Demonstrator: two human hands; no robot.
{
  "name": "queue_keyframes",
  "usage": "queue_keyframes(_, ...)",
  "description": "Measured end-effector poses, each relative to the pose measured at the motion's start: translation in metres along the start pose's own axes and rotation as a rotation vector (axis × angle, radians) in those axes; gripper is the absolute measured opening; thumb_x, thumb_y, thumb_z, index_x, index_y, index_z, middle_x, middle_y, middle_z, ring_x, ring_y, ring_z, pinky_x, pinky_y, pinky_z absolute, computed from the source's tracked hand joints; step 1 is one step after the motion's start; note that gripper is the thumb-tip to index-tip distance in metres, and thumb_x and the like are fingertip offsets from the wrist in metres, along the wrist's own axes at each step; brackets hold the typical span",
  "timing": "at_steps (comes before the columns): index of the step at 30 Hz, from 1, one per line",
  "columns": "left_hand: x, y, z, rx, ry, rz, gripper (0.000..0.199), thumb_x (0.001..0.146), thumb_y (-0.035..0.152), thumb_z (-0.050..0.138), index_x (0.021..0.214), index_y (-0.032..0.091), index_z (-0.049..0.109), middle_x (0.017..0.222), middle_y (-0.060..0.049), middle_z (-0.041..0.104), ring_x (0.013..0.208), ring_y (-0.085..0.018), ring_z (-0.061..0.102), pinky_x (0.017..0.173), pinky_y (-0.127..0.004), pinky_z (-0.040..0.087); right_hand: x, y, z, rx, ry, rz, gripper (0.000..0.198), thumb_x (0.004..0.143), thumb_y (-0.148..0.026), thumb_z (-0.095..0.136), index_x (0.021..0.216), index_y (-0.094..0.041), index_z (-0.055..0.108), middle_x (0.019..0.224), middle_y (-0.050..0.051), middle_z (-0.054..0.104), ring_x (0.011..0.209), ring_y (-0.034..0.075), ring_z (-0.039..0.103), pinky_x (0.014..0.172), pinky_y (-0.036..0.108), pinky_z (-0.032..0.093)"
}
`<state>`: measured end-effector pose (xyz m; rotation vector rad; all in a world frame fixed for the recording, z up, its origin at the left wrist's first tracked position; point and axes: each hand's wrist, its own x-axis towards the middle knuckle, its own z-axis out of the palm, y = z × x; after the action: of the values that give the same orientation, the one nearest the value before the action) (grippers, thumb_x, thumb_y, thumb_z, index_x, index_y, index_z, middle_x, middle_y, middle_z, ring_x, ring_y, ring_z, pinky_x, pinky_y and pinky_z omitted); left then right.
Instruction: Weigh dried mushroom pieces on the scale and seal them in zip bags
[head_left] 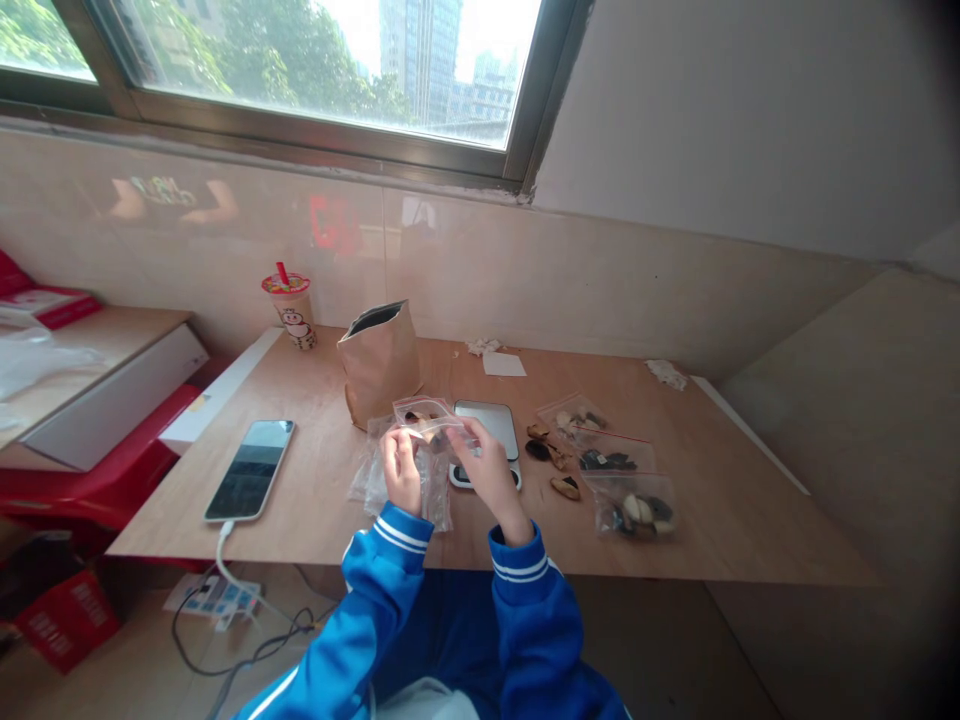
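Observation:
My left hand point(403, 472) and my right hand point(489, 468) pinch the top edge of a small clear zip bag point(433, 428) between them. Brown and pale dried pieces show in or just behind its film; I cannot tell which. Under and behind my right hand sits a small white scale point(491, 420), its front partly covered. More clear zip bags point(369, 485) lie beneath my left hand. Right of the scale are loose brown curved pieces point(565, 488) and a round black piece point(537, 450).
Filled zip bags point(637, 512) lie farther right. A brown paper bag point(384, 365) stands open at the back, near a drink cup point(295, 315). A phone point(251, 470) with a white cable point(222, 550) rests at left. A white paper point(504, 365) lies by the wall.

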<state>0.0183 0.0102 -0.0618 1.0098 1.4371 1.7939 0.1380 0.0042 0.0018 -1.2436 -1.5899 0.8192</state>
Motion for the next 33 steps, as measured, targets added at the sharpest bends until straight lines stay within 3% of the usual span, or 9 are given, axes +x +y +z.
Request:
queue_keyframes(3, -0.001, 0.005, 0.0, -0.048, 0.03, -0.006, 0.036, 0.091, 0.052, 0.041, 0.088, 0.019, 0.056, 0.112, -0.008, 0.057, 0.115, -0.022, 0.054, 0.101, -0.038, 0.041, 0.002, -0.001, -0.005, 0.081, 0.115, -0.042, 0.031, 0.093, -0.045, 0.048, 0.098, -0.022, 0.068, 0.102, 0.006, 0.072, 0.099, 0.022, 0.066, 0.089, 0.034, 0.051)
queue_keyframes(6, 0.008, 0.004, -0.003, -0.088, 0.064, -0.035, 0.039, 0.086, 0.053, 0.052, 0.105, 0.019, 0.054, 0.12, -0.01, 0.057, 0.119, -0.022, 0.052, 0.105, -0.04, 0.038, 0.0, 0.001, -0.013, 0.161, 0.191, -0.052, 0.033, 0.093, -0.047, 0.048, 0.095, -0.021, 0.067, 0.093, 0.006, 0.073, 0.087, 0.021, 0.068, 0.083, 0.034, 0.052)
queue_keyframes(8, 0.015, 0.004, -0.006, -0.133, -0.018, -0.094, 0.045, 0.084, 0.055, 0.055, 0.108, 0.017, 0.055, 0.114, -0.011, 0.062, 0.11, -0.022, 0.059, 0.099, -0.039, 0.044, -0.002, 0.003, -0.016, 0.179, 0.219, -0.053, 0.036, 0.093, -0.05, 0.045, 0.09, -0.021, 0.067, 0.086, 0.005, 0.073, 0.08, 0.021, 0.068, 0.079, 0.033, 0.053)
queue_keyframes(12, 0.019, 0.009, -0.009, -0.279, -0.179, -0.203, 0.048, 0.077, 0.058, 0.063, 0.096, 0.014, 0.062, 0.093, -0.007, 0.069, 0.089, -0.019, 0.065, 0.085, -0.032, 0.049, -0.007, 0.005, -0.015, 0.119, 0.208, -0.079, 0.042, 0.094, -0.053, 0.042, 0.085, -0.021, 0.067, 0.085, 0.005, 0.072, 0.08, 0.021, 0.066, 0.075, 0.032, 0.052)
queue_keyframes(15, 0.015, 0.018, -0.01, -0.271, -0.169, -0.109, 0.047, 0.072, 0.057, 0.07, 0.095, 0.016, 0.063, 0.091, -0.005, 0.068, 0.085, -0.018, 0.064, 0.08, -0.029, 0.049, -0.009, 0.006, -0.014, 0.017, 0.167, -0.096, 0.038, 0.094, -0.051, 0.044, 0.089, -0.022, 0.068, 0.085, 0.004, 0.072, 0.083, 0.022, 0.066, 0.077, 0.032, 0.051)
queue_keyframes(20, 0.015, 0.026, -0.013, -0.199, -0.056, -0.071, 0.033, 0.08, 0.049, 0.063, 0.085, 0.016, 0.062, 0.072, 0.001, 0.062, 0.063, -0.011, 0.056, 0.065, -0.023, 0.046, -0.011, 0.01, -0.015, 0.031, 0.405, -0.009, 0.037, 0.095, -0.049, 0.043, 0.094, -0.02, 0.066, 0.076, 0.004, 0.071, 0.067, 0.02, 0.063, 0.07, 0.032, 0.05)
queue_keyframes(25, 0.019, 0.027, -0.016, -0.199, -0.146, -0.057, 0.033, 0.087, 0.048, 0.053, 0.087, 0.017, 0.065, 0.088, -0.003, 0.07, 0.084, -0.018, 0.066, 0.08, -0.029, 0.051, -0.012, 0.012, -0.017, 0.115, 0.382, 0.024, 0.037, 0.093, -0.052, 0.044, 0.094, -0.02, 0.062, 0.084, 0.007, 0.072, 0.072, 0.02, 0.065, 0.073, 0.033, 0.051)
queue_keyframes(30, 0.011, 0.039, -0.016, -0.091, -0.285, 0.009, 0.03, 0.082, 0.044, 0.062, 0.092, 0.018, 0.073, 0.099, -0.007, 0.073, 0.096, -0.022, 0.066, 0.089, -0.032, 0.049, -0.013, 0.003, -0.016, 0.028, 0.264, -0.009, 0.035, 0.095, -0.048, 0.042, 0.095, -0.021, 0.065, 0.099, 0.007, 0.072, 0.089, 0.022, 0.066, 0.083, 0.034, 0.05)
queue_keyframes(33, 0.007, 0.042, -0.016, 0.021, -0.245, 0.07, 0.029, 0.085, 0.042, 0.059, 0.094, 0.019, 0.073, 0.098, -0.006, 0.073, 0.094, -0.021, 0.067, 0.088, -0.032, 0.05, -0.013, 0.001, -0.015, -0.003, 0.307, -0.036, 0.038, 0.096, -0.047, 0.04, 0.093, -0.02, 0.067, 0.093, 0.007, 0.073, 0.088, 0.022, 0.067, 0.083, 0.034, 0.05)
